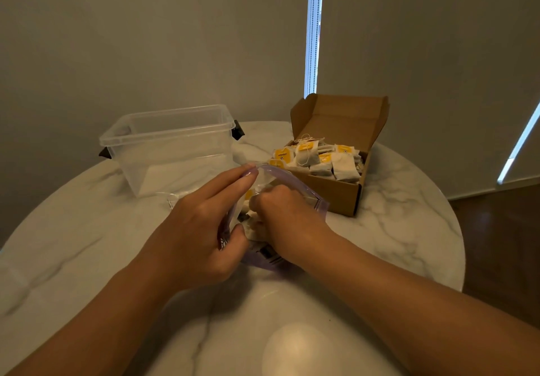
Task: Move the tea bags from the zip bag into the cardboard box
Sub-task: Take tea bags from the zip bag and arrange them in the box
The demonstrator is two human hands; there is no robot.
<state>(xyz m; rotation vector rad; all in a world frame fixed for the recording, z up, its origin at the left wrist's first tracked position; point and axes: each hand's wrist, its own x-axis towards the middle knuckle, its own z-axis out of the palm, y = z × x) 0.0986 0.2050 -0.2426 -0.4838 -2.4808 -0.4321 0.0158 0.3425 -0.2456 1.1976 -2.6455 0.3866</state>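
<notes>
Two hands meet at the mouth of the zip bag, which stands on the marble worktop just in front of the person, its purple rim pulled wide. The left hand holds the bag's left side: its fingers stretch up the outside to the rim while the thumb presses at the near edge of the opening, so the plastic is pinched between them. The right hand is sunk into the opening, knuckles up, its fingers curled down and clamped on a bunch of pale tea bags inside the bag. Just beyond the bag on the right sits the cardboard box, lid flap upright, heaped to the brim with yellow-tagged sachets. To the left a clear plastic tub stands on the worktop, apart from both hands.
</notes>
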